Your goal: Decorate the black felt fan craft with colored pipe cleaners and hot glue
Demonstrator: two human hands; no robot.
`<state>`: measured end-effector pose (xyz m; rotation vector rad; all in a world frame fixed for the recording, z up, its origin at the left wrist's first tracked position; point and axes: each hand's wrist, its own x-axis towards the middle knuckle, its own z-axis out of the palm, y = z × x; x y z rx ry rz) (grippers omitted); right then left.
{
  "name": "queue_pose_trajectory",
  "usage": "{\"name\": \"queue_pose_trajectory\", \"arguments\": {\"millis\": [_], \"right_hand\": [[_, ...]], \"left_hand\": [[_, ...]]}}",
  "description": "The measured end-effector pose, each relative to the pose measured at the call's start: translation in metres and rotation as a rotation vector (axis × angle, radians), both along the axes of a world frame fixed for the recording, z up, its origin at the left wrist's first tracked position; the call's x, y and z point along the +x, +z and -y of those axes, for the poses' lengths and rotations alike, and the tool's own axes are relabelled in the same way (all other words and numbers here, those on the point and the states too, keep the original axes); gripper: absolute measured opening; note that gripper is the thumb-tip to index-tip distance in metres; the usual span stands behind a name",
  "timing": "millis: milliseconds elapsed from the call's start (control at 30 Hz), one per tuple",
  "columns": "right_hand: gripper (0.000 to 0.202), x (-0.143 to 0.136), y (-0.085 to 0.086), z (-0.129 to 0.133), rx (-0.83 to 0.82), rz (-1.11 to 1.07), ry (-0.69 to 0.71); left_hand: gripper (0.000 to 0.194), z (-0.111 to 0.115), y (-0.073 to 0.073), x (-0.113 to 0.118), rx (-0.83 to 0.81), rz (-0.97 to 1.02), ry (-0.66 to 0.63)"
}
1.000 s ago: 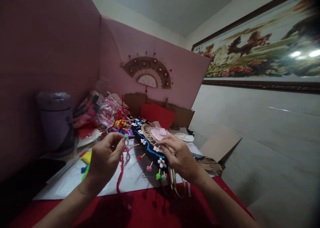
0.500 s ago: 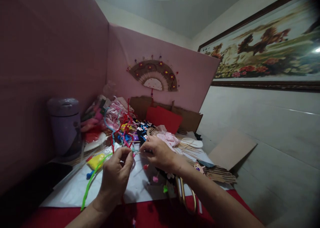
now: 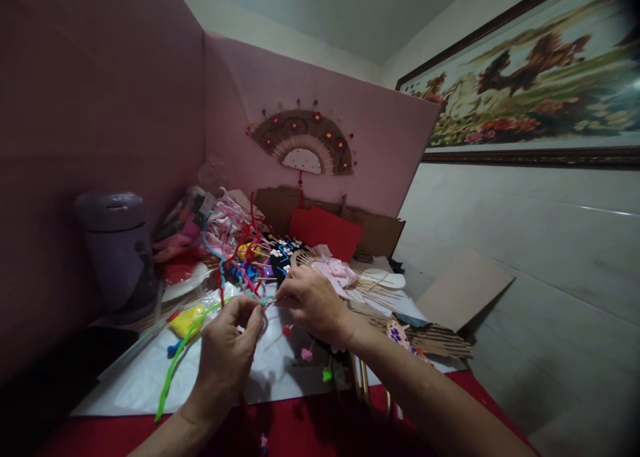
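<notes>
Over the white sheet [image 3: 135, 377], my left hand [image 3: 230, 340] is closed in a pinch on something small at its fingertips, too tiny to make out. Just to its right, my right hand [image 3: 315, 303] pinches the end of what looks like a thin stick. The two sets of fingertips nearly meet. Red and blue fuzzy stems [image 3: 221, 280] rise behind my left hand, and a bright green stem [image 3: 170, 380] lies beside it. A black fan piece with white flowers [image 3: 281, 260] is behind my right hand; pink [image 3: 307, 354] and green [image 3: 327, 375] tips show below.
A purple thermos [image 3: 117, 257] stands at the left. Red paper [image 3: 327, 233] and cardboard [image 3: 383, 233] lean at the back, below a decorated fan [image 3: 300, 133] on the pink panel. Wooden sticks [image 3: 377, 293] and corrugated cardboard [image 3: 443, 340] lie at the right. Gold scissor-like handles [image 3: 367, 383] are near the front.
The view has shifted slightly, so most things sit a little further left and higher. Both hands keep their pinches close together, with little movement.
</notes>
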<state>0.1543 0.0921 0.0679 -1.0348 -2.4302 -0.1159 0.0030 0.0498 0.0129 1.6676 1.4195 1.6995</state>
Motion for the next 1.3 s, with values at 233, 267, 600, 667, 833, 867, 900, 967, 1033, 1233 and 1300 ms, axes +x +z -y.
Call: {"name": "queue_pose_trajectory", "arguments": {"millis": [233,267,600,667,833,867,900,967,1033,1233,1300], "right_hand": [[0.007,-0.0012,0.0009,-0.0003,-0.004,0.014,-0.015],[0.007,-0.0015,0.0012,-0.0001,-0.004,0.016,-0.017],[0.007,-0.0026,-0.0008,-0.0016,0.005,0.013,-0.017],[0.007,-0.0026,-0.0012,-0.0018,0.005,0.015,-0.013],[0.008,-0.0024,-0.0011,-0.0019,0.006,0.020,-0.015],[0.007,-0.0023,-0.0011,-0.0019,0.009,0.024,-0.019],[0.007,-0.0021,-0.0010,-0.0019,0.012,0.028,-0.024],[0.008,-0.0021,-0.0007,-0.0016,0.013,0.036,-0.033],[0.009,-0.0026,-0.0003,-0.0012,0.014,0.041,-0.036],[0.007,-0.0047,0.0004,0.0001,0.041,0.050,-0.036],[0.008,-0.0043,0.0006,0.0000,0.039,0.048,-0.036]], "left_hand": [[0.021,0.0020,-0.0005,0.0007,0.007,-0.015,0.005],[0.021,0.0023,-0.0008,0.0007,0.003,-0.013,0.007],[0.019,0.0042,-0.0009,0.0006,0.023,-0.027,0.023],[0.019,0.0040,-0.0017,0.0008,0.033,-0.039,0.028],[0.018,0.0018,-0.0035,0.0008,0.063,-0.079,0.032],[0.017,0.0012,-0.0035,0.0008,0.076,-0.089,0.035],[0.017,0.0008,-0.0035,0.0008,0.088,-0.100,0.039],[0.016,0.0000,-0.0032,0.0008,0.110,-0.119,0.048],[0.016,-0.0003,-0.0031,0.0008,0.126,-0.133,0.055],[0.015,0.0001,-0.0022,0.0008,0.147,-0.157,0.055],[0.015,0.0010,-0.0005,0.0010,0.149,-0.153,0.053]]}}
